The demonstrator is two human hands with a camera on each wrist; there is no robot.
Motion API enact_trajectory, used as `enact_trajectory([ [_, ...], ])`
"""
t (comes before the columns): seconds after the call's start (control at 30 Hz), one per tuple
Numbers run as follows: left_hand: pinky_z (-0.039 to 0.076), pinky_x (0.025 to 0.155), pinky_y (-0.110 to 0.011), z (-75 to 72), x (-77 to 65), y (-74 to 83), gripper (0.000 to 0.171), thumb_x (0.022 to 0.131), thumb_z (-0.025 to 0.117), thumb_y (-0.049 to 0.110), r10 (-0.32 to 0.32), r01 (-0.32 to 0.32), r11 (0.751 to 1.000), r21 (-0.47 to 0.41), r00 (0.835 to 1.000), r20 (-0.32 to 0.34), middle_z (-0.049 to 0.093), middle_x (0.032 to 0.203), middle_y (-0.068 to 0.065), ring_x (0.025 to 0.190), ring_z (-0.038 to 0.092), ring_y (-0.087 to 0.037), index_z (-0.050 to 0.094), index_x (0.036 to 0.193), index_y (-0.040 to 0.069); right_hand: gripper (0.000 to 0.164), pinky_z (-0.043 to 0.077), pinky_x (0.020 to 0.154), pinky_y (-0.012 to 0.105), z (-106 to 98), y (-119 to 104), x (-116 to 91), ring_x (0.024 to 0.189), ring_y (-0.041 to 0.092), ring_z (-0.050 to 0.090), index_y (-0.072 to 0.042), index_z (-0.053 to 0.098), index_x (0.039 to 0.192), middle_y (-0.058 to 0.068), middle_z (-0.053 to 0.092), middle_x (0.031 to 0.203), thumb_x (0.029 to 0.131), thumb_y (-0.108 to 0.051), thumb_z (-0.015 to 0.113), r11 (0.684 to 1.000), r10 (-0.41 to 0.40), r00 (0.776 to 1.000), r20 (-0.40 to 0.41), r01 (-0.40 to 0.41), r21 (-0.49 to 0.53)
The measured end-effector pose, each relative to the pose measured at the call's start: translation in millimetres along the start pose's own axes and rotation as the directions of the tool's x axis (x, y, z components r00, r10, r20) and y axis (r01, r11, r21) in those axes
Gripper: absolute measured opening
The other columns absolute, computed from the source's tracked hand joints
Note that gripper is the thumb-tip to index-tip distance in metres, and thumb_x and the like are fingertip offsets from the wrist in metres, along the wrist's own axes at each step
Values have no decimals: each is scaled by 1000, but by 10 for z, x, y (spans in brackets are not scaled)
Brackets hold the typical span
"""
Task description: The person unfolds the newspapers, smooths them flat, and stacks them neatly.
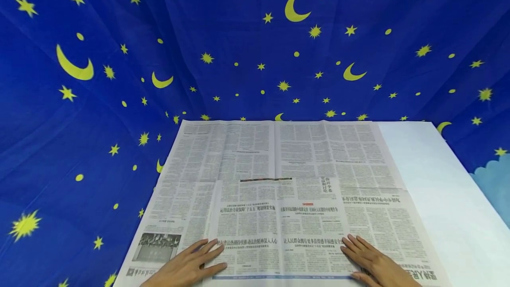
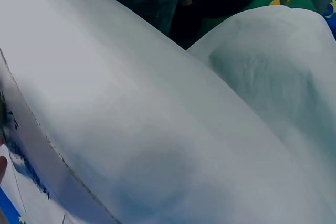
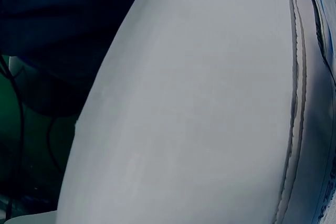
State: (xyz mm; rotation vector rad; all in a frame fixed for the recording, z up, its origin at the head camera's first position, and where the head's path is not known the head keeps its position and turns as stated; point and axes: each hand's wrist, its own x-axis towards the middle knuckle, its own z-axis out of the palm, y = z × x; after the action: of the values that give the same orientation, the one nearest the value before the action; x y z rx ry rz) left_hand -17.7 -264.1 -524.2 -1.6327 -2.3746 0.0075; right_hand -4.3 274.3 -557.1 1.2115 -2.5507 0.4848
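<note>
Both hands lie palm down on newspaper near the front of the table. A large newspaper sheet [image 1: 191, 158] is spread out flat, with a smaller newspaper page [image 1: 279, 229] on top of it, creased down the middle. My left hand [image 1: 189, 264] rests with spread fingers across the left edge of the smaller page. On the opposite side, my right hand [image 1: 372, 260] touches that page's right edge with its fingertips, the fingers extended. Only a bit of the left fingers [image 2: 2, 166] shows at the border of the left wrist view; the right wrist view shows no hand.
The white tabletop [image 1: 422, 167] shows along the right of the newspaper. Blue cloth [image 1: 247, 30] with yellow moons and stars hangs behind and at both sides. Newspaper edges [image 3: 296, 103] run along the right of the right wrist view. A dark cable [image 3: 21, 114] hangs below the table.
</note>
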Motion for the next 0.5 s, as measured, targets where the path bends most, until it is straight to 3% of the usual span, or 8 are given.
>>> enact_trajectory([
  [0.2, 3, 122, -32, 34, -5, -47, 64, 93, 41, 69, 34, -34, 999, 20, 999, -14, 62, 132, -7, 116, 63, -25, 60, 130, 20, 60, 10, 119, 18, 16, -5, -2, 148, 5, 18, 0, 63, 127, 11, 51, 141, 80, -35, 77, 1000, -6, 1000, -8, 6, -19],
  [0.3, 14, 119, -31, 61, 7, -58, 59, 95, 43, 63, 12, -13, 1000, -17, 999, -48, 65, 128, -5, 114, 65, -23, 65, 125, 18, 57, 9, 119, 20, 15, -35, 18, 149, 6, 16, 0, 66, 124, 11, 50, 141, 84, -41, 73, 998, -2, 1000, -20, 1, -61],
  [0.4, 32, 109, -32, 89, 41, -57, 44, 105, 38, 45, -29, 19, 995, -93, 994, -107, 69, 123, -5, 111, 66, -23, 70, 116, 17, 54, 9, 121, 25, 29, -94, 65, 149, 7, 16, -1, 69, 118, 15, 57, 134, 90, -48, 64, 992, -5, 999, -51, -2, -125],
  [0.5, 44, 95, -35, 109, 85, -47, 45, 107, 27, 18, -65, 41, 988, -148, 985, -162, 71, 117, -5, 107, 68, -24, 72, 109, 15, 55, 9, 122, 31, 59, -172, 128, 150, 8, 15, -3, 72, 112, 18, 66, 122, 95, -52, 55, 985, -4, 996, -89, -11, -170],
])
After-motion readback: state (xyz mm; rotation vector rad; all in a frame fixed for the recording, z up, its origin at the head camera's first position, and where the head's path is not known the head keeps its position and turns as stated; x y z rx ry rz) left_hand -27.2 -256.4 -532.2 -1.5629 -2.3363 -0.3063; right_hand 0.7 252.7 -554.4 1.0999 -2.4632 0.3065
